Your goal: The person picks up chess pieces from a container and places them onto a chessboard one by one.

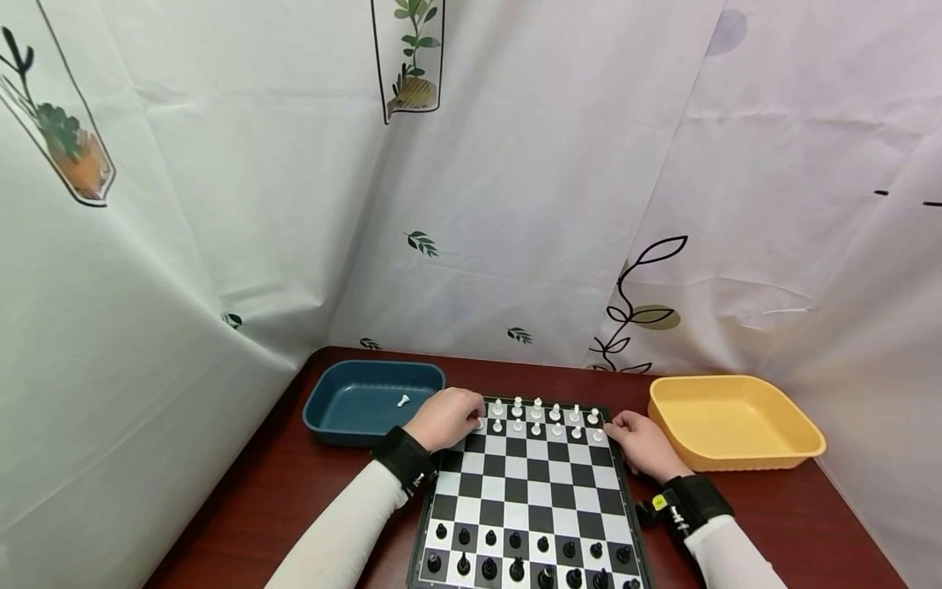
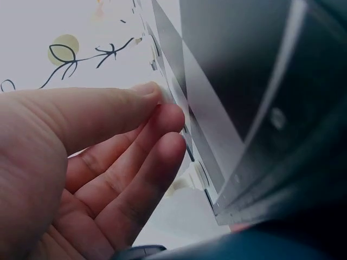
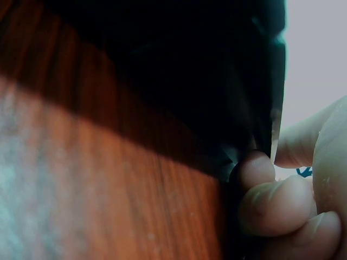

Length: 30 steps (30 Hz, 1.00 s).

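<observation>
Both hands at chessboard far edge, between blue tray and yellow tray.

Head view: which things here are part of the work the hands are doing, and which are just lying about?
In hand:
- left hand, pinching a white pawn
- right hand, at the board's edge
- chessboard
- blue tray, one white piece inside

Lying about:
- yellow tray
- black pieces
- printed curtain

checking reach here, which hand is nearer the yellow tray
Right. The right hand sits at the chessboard's far right corner, just left of the yellow tray. The left hand is across the board, beside the blue tray.
</observation>
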### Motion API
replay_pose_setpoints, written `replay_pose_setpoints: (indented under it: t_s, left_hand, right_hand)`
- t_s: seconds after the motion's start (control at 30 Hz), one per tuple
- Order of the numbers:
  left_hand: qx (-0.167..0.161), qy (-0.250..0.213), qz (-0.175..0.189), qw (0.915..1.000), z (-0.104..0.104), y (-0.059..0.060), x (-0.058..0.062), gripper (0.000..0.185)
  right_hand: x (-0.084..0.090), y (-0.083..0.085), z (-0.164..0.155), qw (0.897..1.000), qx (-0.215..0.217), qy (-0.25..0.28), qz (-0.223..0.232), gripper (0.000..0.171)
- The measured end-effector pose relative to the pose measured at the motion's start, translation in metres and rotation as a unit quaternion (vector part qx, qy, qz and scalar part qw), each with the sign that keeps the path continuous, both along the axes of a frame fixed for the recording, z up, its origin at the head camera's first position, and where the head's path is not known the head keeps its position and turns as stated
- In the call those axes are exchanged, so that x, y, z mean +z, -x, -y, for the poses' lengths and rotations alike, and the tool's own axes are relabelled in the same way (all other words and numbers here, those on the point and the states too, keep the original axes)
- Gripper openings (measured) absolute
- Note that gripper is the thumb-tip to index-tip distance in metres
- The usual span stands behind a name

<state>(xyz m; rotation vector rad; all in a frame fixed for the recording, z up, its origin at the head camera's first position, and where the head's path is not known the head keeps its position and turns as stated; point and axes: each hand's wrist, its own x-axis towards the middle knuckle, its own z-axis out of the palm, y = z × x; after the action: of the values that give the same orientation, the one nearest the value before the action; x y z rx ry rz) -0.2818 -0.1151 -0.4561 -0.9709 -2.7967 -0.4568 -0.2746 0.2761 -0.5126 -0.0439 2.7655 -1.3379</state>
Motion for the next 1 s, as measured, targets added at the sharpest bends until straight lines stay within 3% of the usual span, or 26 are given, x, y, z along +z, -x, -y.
replay_pose_setpoints:
  t_s: [0.7, 1.0]
  left_hand:
    - [-0.002, 0.005, 0.007, 1.0000, -0.001, 0.004, 0.000, 0.010]
    - [0.016, -0.038, -0.037, 0.9985, 0.012, 0.001, 0.017, 0.012]
  right_hand:
    - [0.002, -0.001, 0.000, 1.000, -0.003, -0.001, 0.001, 0.023]
    - [0.001, 0.000, -0.001, 1.000, -0.001, 0.002, 0.007, 0.024]
